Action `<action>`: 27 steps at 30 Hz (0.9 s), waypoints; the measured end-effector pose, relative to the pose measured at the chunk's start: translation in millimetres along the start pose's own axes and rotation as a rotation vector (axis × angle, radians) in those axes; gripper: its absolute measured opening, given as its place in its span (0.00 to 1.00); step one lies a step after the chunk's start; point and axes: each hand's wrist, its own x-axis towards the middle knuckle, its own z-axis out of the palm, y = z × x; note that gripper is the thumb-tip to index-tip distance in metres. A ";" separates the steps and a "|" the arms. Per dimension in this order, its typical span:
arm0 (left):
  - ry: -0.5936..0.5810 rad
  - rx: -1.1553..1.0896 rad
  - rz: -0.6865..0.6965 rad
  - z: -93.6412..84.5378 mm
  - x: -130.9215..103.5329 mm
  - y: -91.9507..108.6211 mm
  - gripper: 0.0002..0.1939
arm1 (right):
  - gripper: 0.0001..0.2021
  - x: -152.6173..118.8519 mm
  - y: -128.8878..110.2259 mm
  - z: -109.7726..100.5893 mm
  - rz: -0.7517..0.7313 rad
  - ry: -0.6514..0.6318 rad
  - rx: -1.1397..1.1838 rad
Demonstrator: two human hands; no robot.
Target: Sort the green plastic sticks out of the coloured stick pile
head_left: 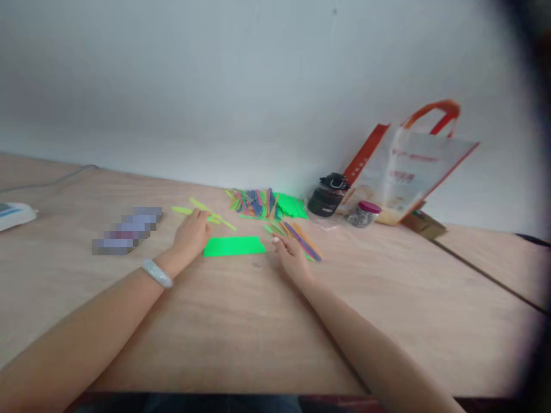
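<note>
The green sticks (235, 246) lie lengthwise between left hand (194, 230), at yellow sticks (183, 210), and right hand (293, 258); whether either's fingers are clamped cannot be determined.

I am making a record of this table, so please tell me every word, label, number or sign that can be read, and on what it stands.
No text is readable.
Bag: red lettering on the front, pale marks on its red side; both too blurred.
Black bottle: white mark, too small.
</note>
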 end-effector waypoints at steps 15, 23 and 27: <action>-0.177 0.179 -0.125 9.9 11.7 -44.4 0.15 | 0.16 20.4 38.6 -33.2 0.018 0.124 -0.449; -0.052 -0.047 0.329 3.8 -5.1 7.8 0.12 | 0.13 20.1 40.9 -39.5 -0.084 -0.009 -0.741; -0.157 -0.087 0.574 8.5 -23.9 46.3 0.12 | 0.14 14.0 30.6 -32.4 -0.154 -0.103 -0.842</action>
